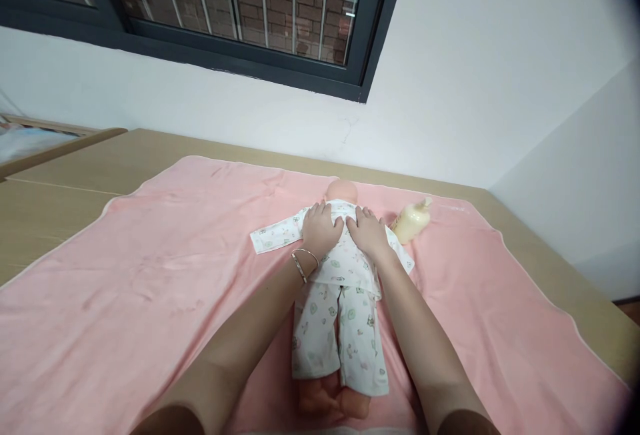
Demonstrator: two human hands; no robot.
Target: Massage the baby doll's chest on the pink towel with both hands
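A baby doll (345,271) in a white printed top and matching trousers lies stretched out, its bald head (342,191) toward the wall and its bare feet (355,402) toward me. My left hand (321,228) rests flat on the doll's upper body near one shoulder, fingers pointing to the head; a thin bangle (304,265) circles that wrist. On the other shoulder lies my right hand (369,231), also flat, the two thumbs close together. One long sleeve (277,233) spreads out to the left. Beside the right sleeve a pale yellow bottle (413,220) lies on the cloth.
A pink cloth (150,275) with wavy edges covers most of the wooden table (85,168). White wall (440,88) stands behind, with a dark-framed barred window (240,45) above. At the far left a wooden rail (65,148) borders the table.
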